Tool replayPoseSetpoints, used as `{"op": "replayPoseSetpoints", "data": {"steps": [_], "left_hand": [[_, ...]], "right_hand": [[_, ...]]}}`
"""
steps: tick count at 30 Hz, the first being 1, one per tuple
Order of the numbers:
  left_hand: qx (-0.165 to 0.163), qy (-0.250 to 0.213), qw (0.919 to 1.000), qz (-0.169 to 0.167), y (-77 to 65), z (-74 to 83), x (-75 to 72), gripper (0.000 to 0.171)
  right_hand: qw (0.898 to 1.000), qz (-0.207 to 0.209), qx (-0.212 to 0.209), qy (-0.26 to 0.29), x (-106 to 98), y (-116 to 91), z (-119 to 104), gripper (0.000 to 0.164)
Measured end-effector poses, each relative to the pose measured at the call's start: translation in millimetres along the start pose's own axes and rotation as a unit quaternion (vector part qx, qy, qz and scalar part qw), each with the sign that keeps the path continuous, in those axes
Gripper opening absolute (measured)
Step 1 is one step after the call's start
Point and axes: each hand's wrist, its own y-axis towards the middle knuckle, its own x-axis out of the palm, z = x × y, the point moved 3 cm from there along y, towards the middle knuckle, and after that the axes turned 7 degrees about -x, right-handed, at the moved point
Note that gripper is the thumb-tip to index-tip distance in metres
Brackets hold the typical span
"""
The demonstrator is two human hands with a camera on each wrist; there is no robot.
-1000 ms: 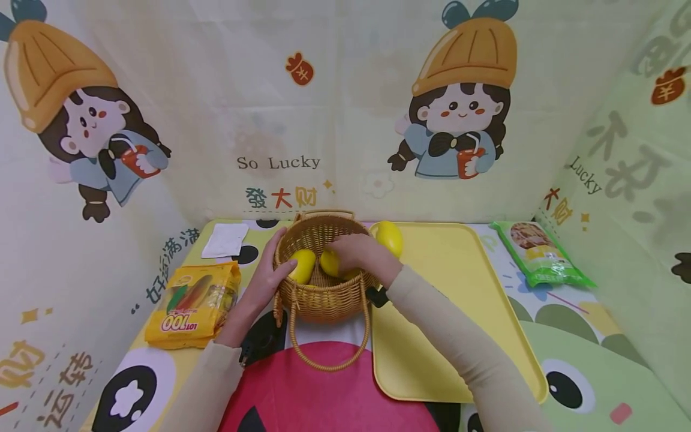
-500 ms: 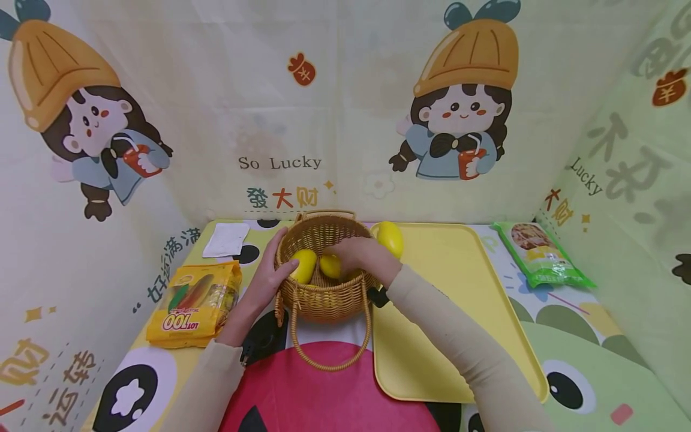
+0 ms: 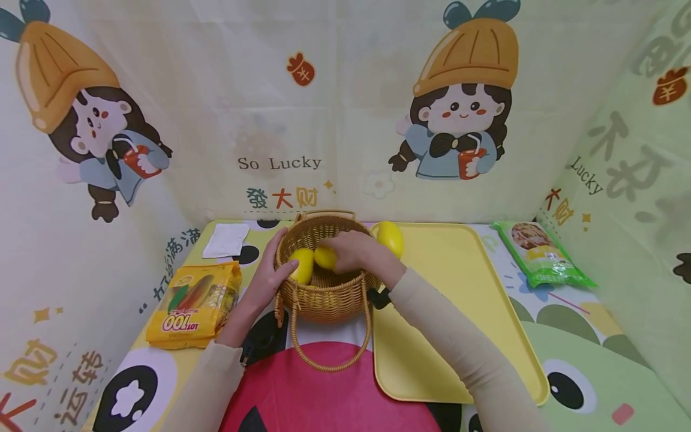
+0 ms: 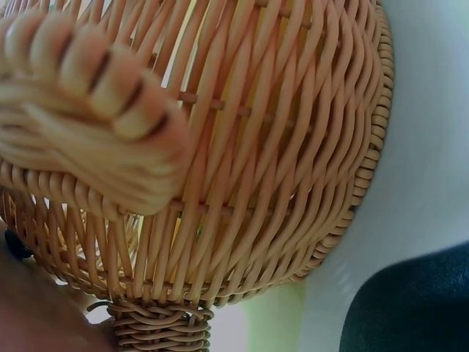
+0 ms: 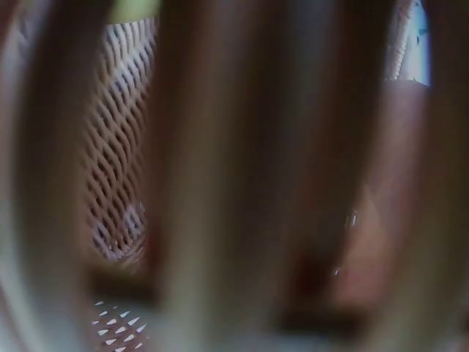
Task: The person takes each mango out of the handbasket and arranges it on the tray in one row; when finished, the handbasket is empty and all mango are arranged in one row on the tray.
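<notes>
A woven wicker basket (image 3: 329,306) stands in the middle of the table, its mouth facing me. My left hand (image 3: 268,273) grips its left rim, thumb over the edge and fingers along the outside. Inside, a yellow lemon (image 3: 302,267) lies near that thumb. Reaching in from the right, my right hand (image 3: 353,252) holds another lemon (image 3: 326,258); its fingertips are partly hidden. A third lemon (image 3: 390,239) sits outside, by the basket's right rim. Close-up wicker wall (image 4: 271,147) fills the left wrist view. Blurred wicker strands (image 5: 227,176) block most of the right wrist view.
A yellow tray (image 3: 432,336) lies right of the basket. The basket's loop handle (image 3: 330,367) hangs toward me. At left are a yellow snack bag (image 3: 191,306) and a white packet (image 3: 225,240); a green snack bag (image 3: 542,255) is at far right.
Inside the basket, my right hand has shifted the lemon it holds slightly left and upward, so it now sits closer to the other lemon. My left hand and the basket stay put.
</notes>
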Motion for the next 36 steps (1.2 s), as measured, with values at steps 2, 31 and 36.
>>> {"op": "replayPoseSetpoints", "data": {"steps": [2, 31, 36], "left_hand": [[-0.002, 0.0, 1.0, 0.0, -0.1, -0.7, 0.2, 0.075], [-0.008, 0.001, 0.9999, 0.008, 1.5, -3.1, 1.7, 0.075], [-0.006, 0.003, 0.9999, 0.009, 2.9, -2.7, 1.0, 0.074]], "right_hand": [[1.0, 0.012, -0.003, -0.011, -1, -1, 0, 0.06], [0.969, 0.232, 0.003, 0.086, -35, -52, 14, 0.075], [0.962, 0.258, 0.015, 0.092, -41, -60, 23, 0.076]]}}
